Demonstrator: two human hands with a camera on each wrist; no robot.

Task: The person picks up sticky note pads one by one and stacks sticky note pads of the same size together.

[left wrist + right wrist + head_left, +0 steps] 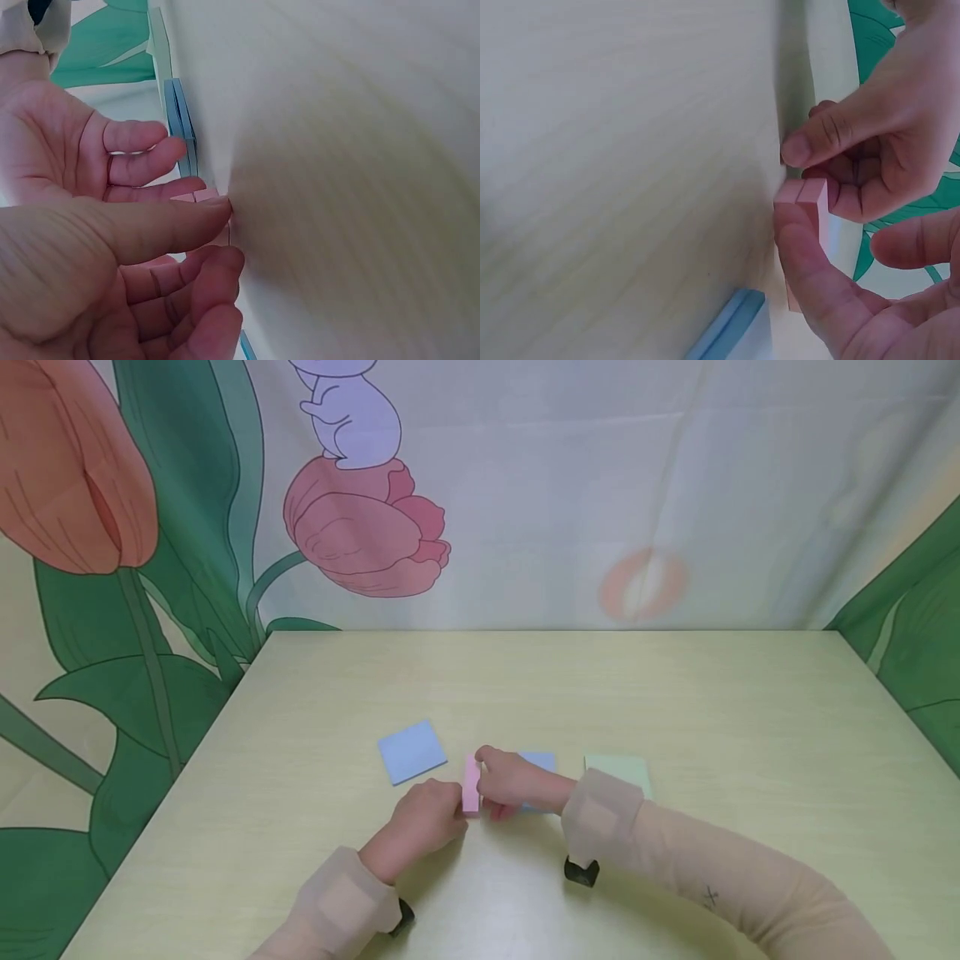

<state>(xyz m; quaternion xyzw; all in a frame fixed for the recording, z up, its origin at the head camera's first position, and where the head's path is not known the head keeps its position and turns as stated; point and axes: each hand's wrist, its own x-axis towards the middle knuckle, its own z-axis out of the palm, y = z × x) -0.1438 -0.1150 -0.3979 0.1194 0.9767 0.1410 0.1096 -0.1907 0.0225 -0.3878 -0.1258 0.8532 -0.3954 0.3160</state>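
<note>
Two pink square pads, which look like sticky note pads [471, 787], stand on edge face to face on the table. My left hand [429, 817] holds them at their left side near the close end, thumb and curled index finger about them in the left wrist view. From the right, my right hand [517, 781] grips them, its index finger at the far end and its thumb against the pads [816, 196] in the right wrist view. Its other fingers are loosely bent. A blue pad [536, 761] lies partly hidden behind the right hand.
Farther left lies a tilted blue square pad [412, 752]. A pale green pad [621, 768] is partly covered by the right sleeve. The pale wooden table [712, 693] meets a flower-printed cloth [540, 527] at its far edge.
</note>
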